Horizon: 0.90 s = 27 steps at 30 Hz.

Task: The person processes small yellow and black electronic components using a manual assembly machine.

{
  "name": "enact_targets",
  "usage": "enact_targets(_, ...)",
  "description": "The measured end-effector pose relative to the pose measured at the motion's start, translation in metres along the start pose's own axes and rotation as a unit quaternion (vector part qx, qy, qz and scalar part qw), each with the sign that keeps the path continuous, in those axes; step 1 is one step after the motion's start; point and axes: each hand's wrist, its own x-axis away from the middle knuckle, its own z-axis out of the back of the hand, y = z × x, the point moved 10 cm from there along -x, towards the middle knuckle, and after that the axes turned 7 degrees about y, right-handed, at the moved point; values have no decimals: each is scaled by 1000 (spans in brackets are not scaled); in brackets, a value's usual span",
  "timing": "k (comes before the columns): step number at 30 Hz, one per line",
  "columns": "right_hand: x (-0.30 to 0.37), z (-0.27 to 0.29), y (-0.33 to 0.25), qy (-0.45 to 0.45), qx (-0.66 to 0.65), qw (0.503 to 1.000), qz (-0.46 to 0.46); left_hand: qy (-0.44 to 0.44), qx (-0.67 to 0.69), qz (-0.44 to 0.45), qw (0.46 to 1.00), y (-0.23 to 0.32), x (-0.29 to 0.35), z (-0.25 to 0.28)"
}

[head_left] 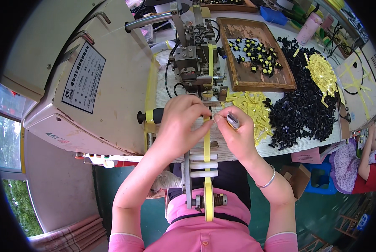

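My left hand (180,125) is closed, thumb and forefinger curled around a small black plastic part (210,110) at the front of a metal taping machine (191,59). Fingertips partly hide that part. My right hand (239,133) meets it from the other side, its thumb and forefinger pinched together. A silver metal tool (232,120) is tucked in the right hand's fingers; its exact kind is hidden. Yellow tape (207,147) runs between my hands from a tape roll (209,199) near my waist, passing white rollers (204,165).
Right of my hands lie yellow strips (255,115) and a heap of black plastic parts (301,119). Behind stands a wooden tray (261,86) with yellow-wrapped parts (259,56). A large beige machine cabinet (108,122) fills the left. Another person (364,164) sits at the far right.
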Motion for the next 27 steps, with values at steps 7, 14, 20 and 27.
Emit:
enact_targets(7,-1,14,-12,-3,124,992,28,1,-73,-68,995,19,-3,-10)
enact_targets(14,53,-8,21,-173,-91,935,-295,44,-44,-58,996,17,4,0)
enact_targets(20,53,-19,31,-166,-82,939,-291,39,-6,20,999,1,4,-4)
enact_targets(27,56,-29,36,-174,-88,926,-324,54,-7,34,998,-1,6,-4)
